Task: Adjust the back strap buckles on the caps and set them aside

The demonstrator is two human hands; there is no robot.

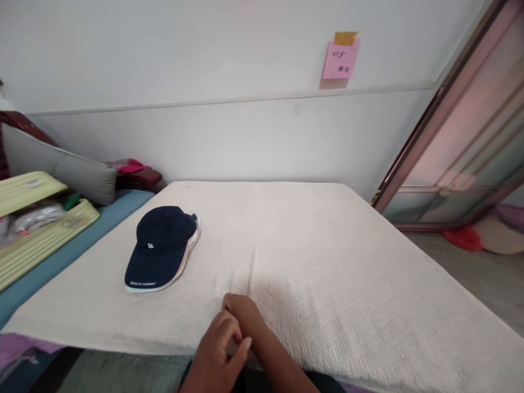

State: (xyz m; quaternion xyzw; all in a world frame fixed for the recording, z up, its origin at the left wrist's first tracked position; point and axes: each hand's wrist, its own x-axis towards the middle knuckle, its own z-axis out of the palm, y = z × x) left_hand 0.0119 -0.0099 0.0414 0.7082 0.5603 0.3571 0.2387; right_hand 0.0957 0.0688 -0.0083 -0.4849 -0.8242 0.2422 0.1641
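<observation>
My left hand (pixel 221 346) rests against my right hand (pixel 244 312) at the front edge of the cloth-covered table. Curled fingers and a bent thumb show on the left one, with no object visible in it. My right wrist is bent, and its fingers are hidden behind the left hand. Left of both hands, apart from them, lies a navy baseball cap (pixel 161 232) with a small white logo and white lettering along the brim. Pale layers (pixel 189 254) show under its right edge; whether these belong to other caps I cannot tell.
A cream textured cloth (pixel 311 245) covers the table. Along the left stand an open pale-yellow case (pixel 77 221) and a grey cushion (pixel 69 169) on a blue surface. A pink note (pixel 341 59) is taped to the white wall. At right is a framed glass door (pixel 462 164).
</observation>
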